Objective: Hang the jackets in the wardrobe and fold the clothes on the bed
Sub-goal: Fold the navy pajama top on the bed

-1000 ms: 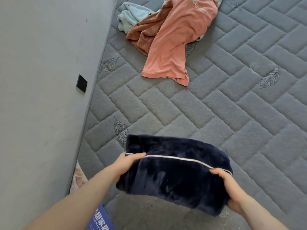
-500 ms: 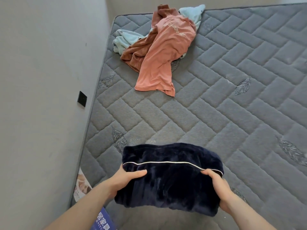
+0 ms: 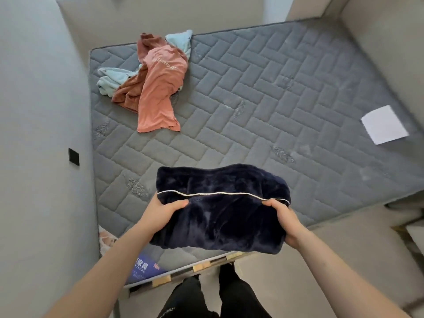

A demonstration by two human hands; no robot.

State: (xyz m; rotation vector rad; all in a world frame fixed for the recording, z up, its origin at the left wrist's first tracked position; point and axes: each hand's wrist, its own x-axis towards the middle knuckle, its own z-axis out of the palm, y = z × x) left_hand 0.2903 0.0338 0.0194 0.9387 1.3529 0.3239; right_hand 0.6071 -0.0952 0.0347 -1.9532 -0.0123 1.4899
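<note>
Head view. Both hands are holding a folded navy plush garment [image 3: 220,210] above the near end of the grey quilted mattress [image 3: 286,115]. The left hand [image 3: 160,215] is gripping the garment's left edge, its thumb lying on top just below the white piping [image 3: 213,194] and its fingers passing underneath out of sight. The right hand [image 3: 285,222] is gripping the opposite edge in the same way, thumb on top at the end of the piping, fingers hidden beneath the fabric. The piping is running straight across the garment from one thumb to the other. The garment is sagging slightly between the hands, and whether its underside is touching the mattress cannot be told.

Well beyond the left hand, towards the far left corner of the mattress, a loose heap of clothes is lying unfolded: a salmon-pink garment [image 3: 158,97] on top, a rust-brown garment [image 3: 128,92] beneath it, and a pale blue garment [image 3: 110,80] showing at both sides. Far beyond and to the right of the right hand, a white sheet of paper [image 3: 384,125] is lying flat near the mattress edge. Below the left forearm, a blue printed label [image 3: 143,268] is showing at the mattress's near corner. To the left of the left hand, a black wall socket [image 3: 73,157] is sitting on the grey wall. Between the forearms, the person's legs in black trousers [image 3: 215,297] are standing at the foot of the bed.
</note>
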